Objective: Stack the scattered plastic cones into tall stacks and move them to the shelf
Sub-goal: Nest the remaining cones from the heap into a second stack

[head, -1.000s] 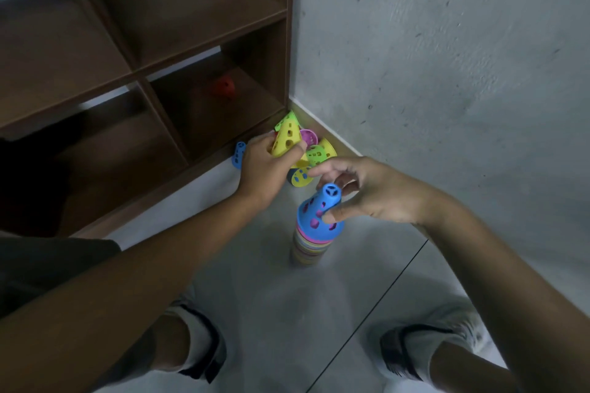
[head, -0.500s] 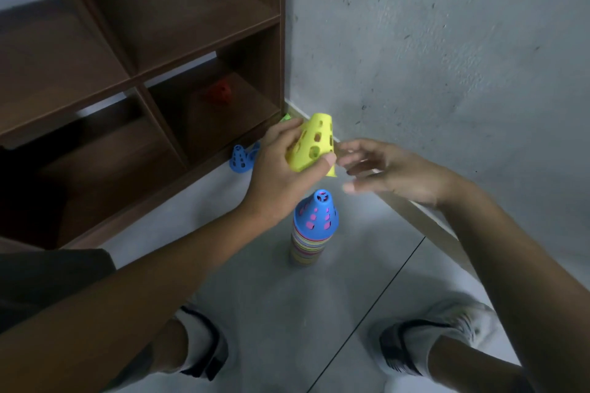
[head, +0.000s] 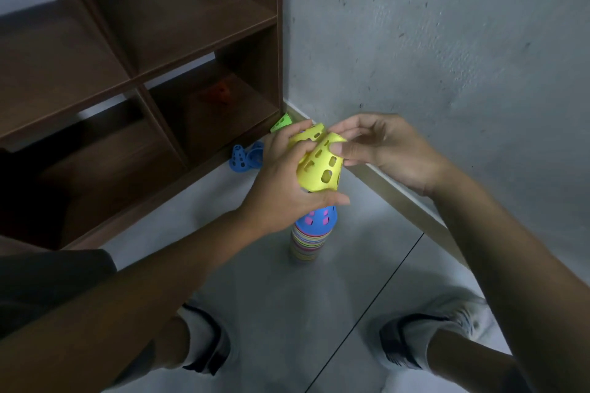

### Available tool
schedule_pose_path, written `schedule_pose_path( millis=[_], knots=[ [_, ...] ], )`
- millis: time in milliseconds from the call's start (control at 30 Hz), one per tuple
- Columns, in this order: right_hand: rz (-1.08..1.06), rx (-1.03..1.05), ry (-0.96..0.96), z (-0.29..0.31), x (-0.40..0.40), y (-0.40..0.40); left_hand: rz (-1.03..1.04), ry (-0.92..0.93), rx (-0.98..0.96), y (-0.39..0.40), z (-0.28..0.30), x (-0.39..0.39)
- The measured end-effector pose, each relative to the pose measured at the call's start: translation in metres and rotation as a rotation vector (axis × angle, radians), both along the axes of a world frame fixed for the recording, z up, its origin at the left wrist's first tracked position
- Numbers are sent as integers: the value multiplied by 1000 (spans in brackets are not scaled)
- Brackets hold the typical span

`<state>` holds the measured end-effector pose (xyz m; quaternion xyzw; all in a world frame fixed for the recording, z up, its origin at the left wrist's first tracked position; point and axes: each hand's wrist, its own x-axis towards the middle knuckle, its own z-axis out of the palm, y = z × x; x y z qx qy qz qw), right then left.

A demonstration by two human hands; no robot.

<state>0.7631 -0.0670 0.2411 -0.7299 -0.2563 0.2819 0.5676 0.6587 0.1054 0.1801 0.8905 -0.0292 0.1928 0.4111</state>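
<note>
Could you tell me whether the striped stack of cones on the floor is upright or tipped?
Upright: the multicoloured stack of plastic cones stands on the floor.

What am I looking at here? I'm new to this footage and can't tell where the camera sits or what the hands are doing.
There is no machine: a person wears a wide-angle camera on the head, looking down at their own arms and shoes. The left hand grips yellow cones full of holes, apparently two nested, and the right hand pinches their narrow end. Right below, on the grey floor, stands a tall stack of coloured cones with a blue one on top. Loose blue cones and a green cone lie by the brown shelf, where something red, too dim to identify, sits in one compartment.
</note>
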Motion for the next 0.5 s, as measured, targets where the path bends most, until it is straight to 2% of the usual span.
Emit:
schedule_pose_path(
  millis=[167, 300, 500],
  knots=[
    [41, -18, -75, 4, 0, -5, 55, 13, -144, 11, -3, 1],
    [96, -147, -125, -7, -5, -1, 104, 31, -427, 21, -3, 4],
    [179, -212, -100, -13, -11, 4, 176, 80, -731, 20, 5, 9]
  ],
)
